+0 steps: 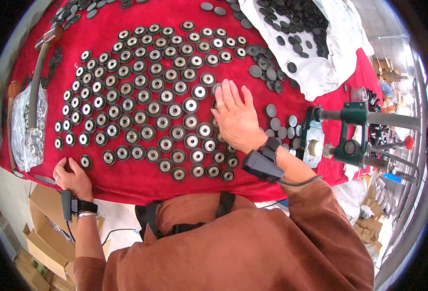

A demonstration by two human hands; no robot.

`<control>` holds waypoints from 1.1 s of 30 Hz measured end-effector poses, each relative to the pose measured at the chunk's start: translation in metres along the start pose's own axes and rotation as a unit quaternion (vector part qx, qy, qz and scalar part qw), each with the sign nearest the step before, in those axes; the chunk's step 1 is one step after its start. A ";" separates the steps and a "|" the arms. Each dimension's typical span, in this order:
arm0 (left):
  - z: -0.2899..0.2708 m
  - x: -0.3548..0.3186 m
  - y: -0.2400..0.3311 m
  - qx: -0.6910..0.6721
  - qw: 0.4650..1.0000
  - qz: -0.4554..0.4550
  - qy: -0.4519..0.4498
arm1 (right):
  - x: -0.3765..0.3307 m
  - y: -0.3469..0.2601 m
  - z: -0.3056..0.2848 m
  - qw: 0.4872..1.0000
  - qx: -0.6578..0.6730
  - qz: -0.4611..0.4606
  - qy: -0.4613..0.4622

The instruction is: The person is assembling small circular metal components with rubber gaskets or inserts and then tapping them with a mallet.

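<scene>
Many round black parts with silver metal centres, like small wheels with bearings [140, 117], lie in loose rows on the red cloth [141, 188]. My right hand [237, 119] is stretched flat over the right edge of this group, fingers spread, and hides some of the wheels. My left hand [73, 180] rests by the cloth's near-left edge. Its thumb and forefinger are apart, beside a single wheel [85, 161] at the group's near corner. I see nothing held in either hand. Both wrists carry a black strapped device.
A green metal hand press [351, 126] with a red-knobbed lever stands at the right. Grey discs [271, 110] lie between it and my right hand. A white sack [311, 80] spills black discs [291, 68] at the far right. A clear plastic bag [28, 128] and a hammer [41, 58] are at left.
</scene>
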State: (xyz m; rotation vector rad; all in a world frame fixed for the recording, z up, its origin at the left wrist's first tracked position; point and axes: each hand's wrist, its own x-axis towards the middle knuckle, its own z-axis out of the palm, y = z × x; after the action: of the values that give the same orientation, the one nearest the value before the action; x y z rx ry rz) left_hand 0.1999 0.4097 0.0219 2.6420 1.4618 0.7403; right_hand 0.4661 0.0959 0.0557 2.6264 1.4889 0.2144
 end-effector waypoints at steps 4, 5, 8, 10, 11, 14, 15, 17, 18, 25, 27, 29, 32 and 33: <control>0.002 -0.001 -0.003 0.000 1.000 0.010 0.007 | 0.012 0.006 0.002 1.000 0.001 -0.003 0.015; 0.004 0.000 -0.006 0.004 1.000 0.017 0.009 | 0.015 0.007 0.001 1.000 0.014 -0.002 0.015; 0.003 -0.001 -0.007 0.008 1.000 0.016 0.009 | 0.020 0.008 -0.004 1.000 -0.003 -0.010 0.010; -0.001 0.000 -0.001 0.004 1.000 -0.005 0.002 | 0.020 0.007 0.000 0.999 -0.026 -0.006 0.017; -0.001 0.000 -0.002 0.000 1.000 -0.003 0.009 | 0.019 0.006 0.003 0.999 -0.029 -0.003 0.024; 0.002 -0.003 -0.007 0.004 1.000 0.023 0.020 | 0.023 0.001 0.012 0.997 -0.042 0.029 0.057; 0.002 -0.001 -0.007 -0.001 0.999 0.027 0.025 | 0.028 0.005 0.014 0.996 -0.045 0.034 0.062; 0.005 -0.002 -0.005 0.003 1.000 0.000 0.015 | 0.036 0.013 0.008 0.986 0.132 0.102 -0.023; 0.006 0.000 -0.005 0.000 1.000 -0.006 0.009 | 0.036 0.012 0.018 0.991 0.081 0.102 0.042; 0.001 -0.003 -0.007 0.012 1.000 -0.016 -0.004 | -0.045 0.071 -0.020 0.983 0.010 0.184 0.001; 0.003 -0.001 -0.006 0.014 1.000 -0.009 -0.004 | -0.050 0.097 -0.023 0.916 0.195 0.339 0.090; 0.002 0.001 -0.007 0.025 1.000 0.002 0.000 | -0.036 0.119 -0.019 0.893 0.198 0.396 0.080; 0.007 0.000 -0.007 0.022 1.000 -0.006 -0.002 | -0.022 0.135 0.002 0.908 0.170 0.383 0.024; 0.005 0.000 -0.005 0.024 1.000 -0.007 -0.002 | -0.022 0.135 0.004 0.908 0.172 0.382 0.023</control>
State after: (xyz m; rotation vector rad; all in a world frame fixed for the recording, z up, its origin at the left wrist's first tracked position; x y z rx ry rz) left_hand 0.1978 0.4138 0.0161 2.6633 1.5159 0.7067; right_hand 0.5698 0.0078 0.0730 3.3832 0.4438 0.0726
